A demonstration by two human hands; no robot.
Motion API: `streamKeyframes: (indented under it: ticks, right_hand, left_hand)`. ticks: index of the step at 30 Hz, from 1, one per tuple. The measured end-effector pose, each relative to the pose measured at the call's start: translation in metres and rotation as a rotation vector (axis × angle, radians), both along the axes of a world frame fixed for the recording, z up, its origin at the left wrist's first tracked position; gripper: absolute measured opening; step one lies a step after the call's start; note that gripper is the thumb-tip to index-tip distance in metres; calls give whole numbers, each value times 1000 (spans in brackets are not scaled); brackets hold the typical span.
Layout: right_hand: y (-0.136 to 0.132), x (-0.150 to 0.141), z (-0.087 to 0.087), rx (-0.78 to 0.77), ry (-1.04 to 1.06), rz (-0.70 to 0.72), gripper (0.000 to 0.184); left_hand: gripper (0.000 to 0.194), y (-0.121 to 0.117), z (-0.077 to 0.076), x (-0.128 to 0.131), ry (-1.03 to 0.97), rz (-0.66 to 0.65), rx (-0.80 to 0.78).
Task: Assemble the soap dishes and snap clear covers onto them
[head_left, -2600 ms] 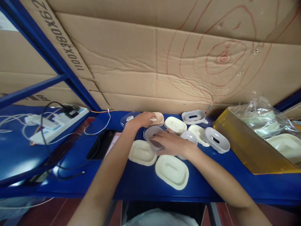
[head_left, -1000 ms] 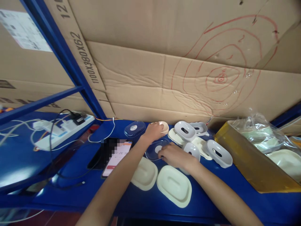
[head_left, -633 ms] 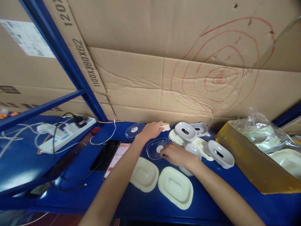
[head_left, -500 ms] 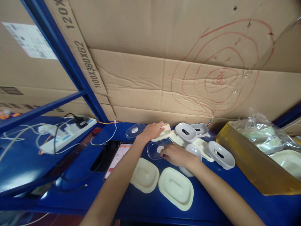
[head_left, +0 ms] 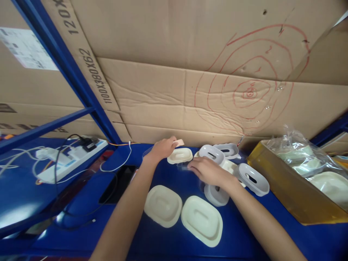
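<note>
My left hand point(head_left: 164, 148) is closed on a small peach-coloured piece point(head_left: 179, 143) near the cardboard wall; its exact kind is unclear. Just below it lies a cream oval dish point(head_left: 179, 156). My right hand point(head_left: 208, 171) pinches the edge of a clear plastic oval lid point(head_left: 184, 166), seen nearly edge-on and partly hidden by the fingers. Beneath that wrist stands a grey oval soap dish point(head_left: 216, 195). More grey slotted dishes, one point(head_left: 212, 154) behind the hand and another point(head_left: 254, 179) to its right, rest around cream pieces point(head_left: 230, 166).
Two cream trays point(head_left: 163, 206) lie on the blue table point(head_left: 239, 235) in front. A yellow-brown box point(head_left: 293, 188) with plastic-wrapped dishes stands at right. On the left are a dark phone point(head_left: 116, 185), cables and a power strip point(head_left: 70, 163). Cardboard point(head_left: 152, 90) forms the back wall.
My right hand has lifted the clear lid off the table and tilted it. My left hand has shifted slightly left with the peach piece, uncovering the cream dish. The camera view has shifted a little.
</note>
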State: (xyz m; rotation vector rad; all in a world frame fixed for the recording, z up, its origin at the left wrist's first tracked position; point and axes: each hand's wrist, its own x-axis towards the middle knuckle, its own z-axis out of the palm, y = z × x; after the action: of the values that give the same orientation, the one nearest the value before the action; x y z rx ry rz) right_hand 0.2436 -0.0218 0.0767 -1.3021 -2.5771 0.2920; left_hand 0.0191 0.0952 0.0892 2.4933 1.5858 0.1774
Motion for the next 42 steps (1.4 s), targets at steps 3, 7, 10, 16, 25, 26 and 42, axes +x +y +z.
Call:
streamKeyframes:
  ticks: [3,7,10,16,25,26,42]
  right_hand:
    - [2,17,14,51,32,-34,28]
    - [7,42,23,125,-2,-182,30]
    - [16,57,19,164,-61,-293,28]
    - [31,67,5,191,-122,-370,24]
    - [-88,44,-12,214,-32,-176,46]
    - [-113,41,-23,187,-28,-153,57]
    - [-139,23,-99,345,-71,-279,60]
  left_hand:
    - [32,4,-1,-8,15,-10,-43]
    - [39,5,-10,-6,40,-56,-99]
    - [36,2,-16,2,54,-86,-99]
    - [36,-16,-2,10,65,-127,-39]
    - [50,-142,-24,-30,25,-325,-12]
    - [54,-160,-40,-39,6,-352,-1]
    - [72,-171,-123,-30,-63,-333,264]
